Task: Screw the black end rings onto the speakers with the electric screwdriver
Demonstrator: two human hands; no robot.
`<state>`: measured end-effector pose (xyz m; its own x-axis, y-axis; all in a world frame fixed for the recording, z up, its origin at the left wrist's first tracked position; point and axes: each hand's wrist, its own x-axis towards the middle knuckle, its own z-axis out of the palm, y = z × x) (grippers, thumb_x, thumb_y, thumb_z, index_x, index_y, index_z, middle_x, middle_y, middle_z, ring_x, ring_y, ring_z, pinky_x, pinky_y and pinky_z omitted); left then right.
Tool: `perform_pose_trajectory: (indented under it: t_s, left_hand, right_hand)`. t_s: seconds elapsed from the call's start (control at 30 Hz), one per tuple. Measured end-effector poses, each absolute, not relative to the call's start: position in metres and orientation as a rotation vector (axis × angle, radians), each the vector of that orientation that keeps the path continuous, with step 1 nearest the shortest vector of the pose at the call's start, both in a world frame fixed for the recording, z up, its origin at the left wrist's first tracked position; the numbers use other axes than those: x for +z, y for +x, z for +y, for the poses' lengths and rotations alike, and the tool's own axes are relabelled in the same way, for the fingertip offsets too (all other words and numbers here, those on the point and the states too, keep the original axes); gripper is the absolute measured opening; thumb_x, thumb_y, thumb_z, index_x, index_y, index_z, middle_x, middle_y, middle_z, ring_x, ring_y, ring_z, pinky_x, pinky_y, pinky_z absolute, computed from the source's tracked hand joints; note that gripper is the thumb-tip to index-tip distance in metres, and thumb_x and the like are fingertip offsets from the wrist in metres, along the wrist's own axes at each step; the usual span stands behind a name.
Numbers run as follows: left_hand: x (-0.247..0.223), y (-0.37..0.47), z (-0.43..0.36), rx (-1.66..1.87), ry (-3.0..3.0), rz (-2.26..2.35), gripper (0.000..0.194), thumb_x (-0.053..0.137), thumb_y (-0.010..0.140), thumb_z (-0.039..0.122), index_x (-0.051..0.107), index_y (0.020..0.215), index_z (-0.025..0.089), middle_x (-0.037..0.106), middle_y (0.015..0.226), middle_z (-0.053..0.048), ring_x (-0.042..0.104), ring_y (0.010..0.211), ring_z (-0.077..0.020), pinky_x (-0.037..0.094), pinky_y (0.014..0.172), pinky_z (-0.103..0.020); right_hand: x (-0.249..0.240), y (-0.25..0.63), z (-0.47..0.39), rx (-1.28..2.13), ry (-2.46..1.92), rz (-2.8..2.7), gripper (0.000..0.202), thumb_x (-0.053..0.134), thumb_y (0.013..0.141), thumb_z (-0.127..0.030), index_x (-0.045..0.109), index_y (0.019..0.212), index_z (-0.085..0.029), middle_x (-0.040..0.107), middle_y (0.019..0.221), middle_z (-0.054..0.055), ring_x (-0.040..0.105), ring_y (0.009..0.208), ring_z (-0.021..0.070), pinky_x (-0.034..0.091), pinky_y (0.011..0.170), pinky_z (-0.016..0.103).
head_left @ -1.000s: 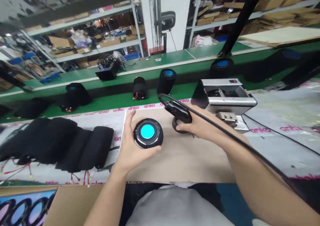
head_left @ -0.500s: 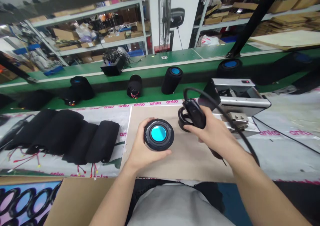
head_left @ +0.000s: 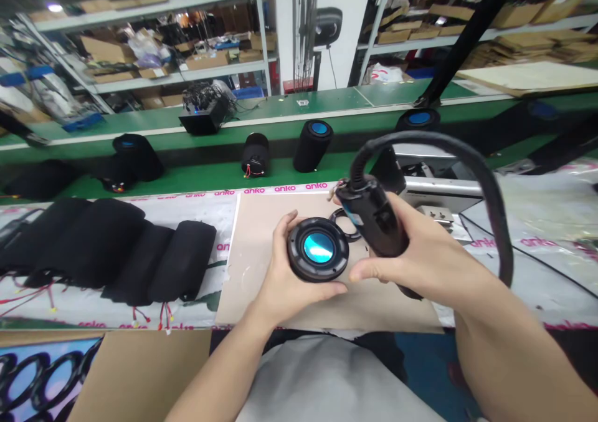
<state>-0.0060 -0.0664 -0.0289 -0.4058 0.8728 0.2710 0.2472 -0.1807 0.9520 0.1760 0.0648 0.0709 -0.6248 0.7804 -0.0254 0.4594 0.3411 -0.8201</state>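
Note:
My left hand (head_left: 280,285) is wrapped round a black round speaker (head_left: 295,258) with a shiny blue disc in its top face; the speaker's body below is mostly hidden. Held in my right hand (head_left: 420,244) is a black corded power tool, seemingly an electric screwdriver (head_left: 376,216), its thick cable looping over to the right. The tool is just right of the speaker, apart from it, and its working tip cannot be made out. Behind them a black ring (head_left: 340,215) lies on the brown board (head_left: 252,222), partly covered by the speaker and tool.
Several black cloth-covered cylinders (head_left: 187,260) with loose wires lie to the left. More speakers (head_left: 312,148) stand on the green conveyor (head_left: 280,166). A metal machine (head_left: 443,188) sits at the right. A box of black rings (head_left: 60,378) is at the lower left.
My left hand and the speaker have shifted right. The tool in my right hand has come nearer the camera and closer to the speaker. The ring now shows flat on the board.

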Motion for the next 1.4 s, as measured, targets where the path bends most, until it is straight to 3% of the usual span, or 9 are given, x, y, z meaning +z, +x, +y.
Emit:
perform_pose_trajectory:
  t_s: [0.13, 0.33, 0.47, 0.57, 0.73, 0.97, 1.17, 1.33, 1.4]
  left_hand:
    - [-0.024, -0.010, -0.067, 1.579, 1.311, 1.592, 0.124, 0.103, 0.064, 0.063, 0.033, 0.161, 0.033, 0.051, 0.163, -0.016, 0.057, 0.153, -0.0398, 0.052, 0.124, -0.053]
    - [-0.019, -0.010, -0.067, 1.601, 1.351, 1.565, 0.118, 0.105, 0.063, 0.057, 0.037, 0.156, 0.032, 0.055, 0.163, -0.014, 0.060, 0.150, -0.0384, 0.055, 0.121, -0.050]
    - [-0.020, -0.009, -0.067, 1.613, 1.340, 1.531, 0.114, 0.105, 0.065, 0.055, 0.038, 0.155, 0.033, 0.056, 0.163, -0.014, 0.062, 0.149, -0.0372, 0.056, 0.120, -0.049]
    - [-0.021, -0.009, -0.067, 1.619, 1.336, 1.500, 0.111, 0.105, 0.066, 0.056, 0.040, 0.154, 0.032, 0.060, 0.159, -0.013, 0.064, 0.147, -0.0377, 0.057, 0.119, -0.051]
    - [-0.022, -0.010, -0.067, 1.600, 1.346, 1.527, 0.112, 0.106, 0.064, 0.056, 0.042, 0.153, 0.032, 0.060, 0.156, -0.013, 0.065, 0.146, -0.0381, 0.057, 0.119, -0.052]
    - [-0.031, -0.005, -0.067, 1.730, 1.492, 1.514, 0.126, 0.102, 0.075, 0.051, 0.018, 0.168, 0.042, 0.050, 0.164, -0.015, 0.057, 0.153, -0.0360, 0.052, 0.126, -0.055]
    - [-0.037, -0.005, -0.065, 1.787, 1.637, 1.435, 0.124, 0.102, 0.075, 0.049, 0.021, 0.169, 0.041, 0.054, 0.161, -0.014, 0.063, 0.148, -0.0343, 0.054, 0.123, -0.053]
    - [-0.035, -0.006, -0.064, 1.762, 1.618, 1.441, 0.122, 0.100, 0.077, 0.052, 0.021, 0.169, 0.040, 0.056, 0.159, -0.015, 0.064, 0.147, -0.0337, 0.056, 0.122, -0.052]
    - [-0.037, -0.008, -0.065, 1.756, 1.654, 1.442, 0.120, 0.101, 0.077, 0.052, 0.025, 0.168, 0.039, 0.057, 0.159, -0.015, 0.064, 0.148, -0.0349, 0.055, 0.123, -0.054]
  right_hand:
    - [0.069, 0.172, 0.069, 1.319, -1.000, -2.194, 0.100, 0.102, 0.055, -0.047, 0.066, 0.147, -0.036, 0.069, 0.146, 0.002, 0.066, 0.138, 0.0392, 0.060, 0.112, 0.055]
    - [0.065, 0.167, 0.066, 1.373, -0.914, -2.307, 0.090, 0.099, 0.064, -0.035, 0.066, 0.146, -0.043, 0.075, 0.132, -0.005, 0.073, 0.123, 0.0288, 0.065, 0.104, 0.042]
    - [0.060, 0.172, 0.064, 1.349, -0.915, -2.283, 0.093, 0.103, 0.060, -0.040, 0.067, 0.146, -0.046, 0.075, 0.134, -0.005, 0.072, 0.127, 0.0317, 0.066, 0.104, 0.044]
    - [0.058, 0.177, 0.063, 1.350, -0.897, -2.095, 0.091, 0.107, 0.056, -0.044, 0.070, 0.140, -0.043, 0.075, 0.135, -0.003, 0.073, 0.126, 0.0339, 0.067, 0.103, 0.047]
    - [0.061, 0.180, 0.064, 1.431, -0.755, -1.861, 0.091, 0.109, 0.055, -0.033, 0.070, 0.138, -0.037, 0.073, 0.142, -0.001, 0.072, 0.131, 0.0319, 0.067, 0.108, 0.043]
    - [0.043, 0.175, 0.062, 1.567, -0.821, -1.970, 0.096, 0.109, 0.057, -0.040, 0.065, 0.142, -0.034, 0.072, 0.140, 0.003, 0.069, 0.135, 0.0346, 0.062, 0.116, 0.051]
    - [0.027, 0.176, 0.062, 1.608, -0.775, -1.950, 0.099, 0.112, 0.050, -0.040, 0.068, 0.138, -0.042, 0.071, 0.142, -0.001, 0.067, 0.137, 0.0369, 0.060, 0.117, 0.057]
    - [0.035, 0.182, 0.068, 1.551, -0.770, -2.039, 0.095, 0.109, 0.058, -0.051, 0.066, 0.143, -0.042, 0.069, 0.147, 0.000, 0.067, 0.139, 0.0392, 0.065, 0.112, 0.055]
    - [0.042, 0.183, 0.074, 1.530, -0.764, -2.112, 0.096, 0.108, 0.059, -0.052, 0.067, 0.145, -0.041, 0.072, 0.139, 0.002, 0.068, 0.136, 0.0409, 0.068, 0.105, 0.053]
